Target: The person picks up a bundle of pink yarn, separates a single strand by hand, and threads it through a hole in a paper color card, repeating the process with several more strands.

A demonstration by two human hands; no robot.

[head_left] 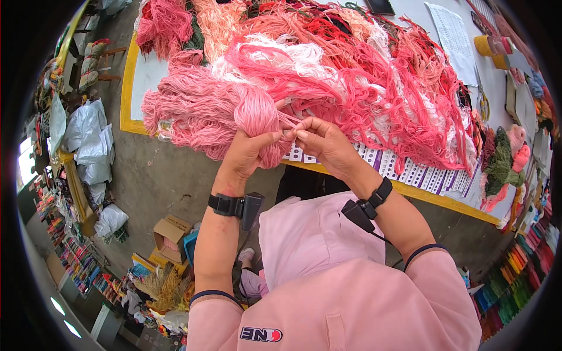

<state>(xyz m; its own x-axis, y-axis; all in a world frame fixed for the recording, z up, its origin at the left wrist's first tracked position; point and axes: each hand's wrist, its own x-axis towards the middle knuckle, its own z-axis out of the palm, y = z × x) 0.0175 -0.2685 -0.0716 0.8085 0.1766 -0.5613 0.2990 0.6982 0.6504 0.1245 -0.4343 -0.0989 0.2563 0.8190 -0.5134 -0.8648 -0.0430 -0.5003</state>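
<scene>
Dusty-pink yarn fills the left hand [244,153], just left of the middle of the frame: a smooth, rounded skein [256,114] sits clasped there, thumb across its front, above the near edge of the table [451,206]. The right hand [329,146], just beside it, pinches thin strands [288,120] that run out from the skein's right side. The two hands are close together; whether their fingertips touch is hard to tell.

Left of the skein, a looser bundle [190,111] of the same pink spills past the table's yellow edge. Behind, across the top centre, spreads a tangled heap [374,99] of white, coral, red and peach yarn. White and purple cards [404,174] with punched holes lie along the table's edge at centre right, partly under the heap. A sheet of paper [454,44] lies at the upper right, with a roll of yellow tape [484,45] beside it, and a dark green bundle [498,158] lies at the far right. On the floor [155,181], lower left, stands an opened cardboard box [171,238].
</scene>
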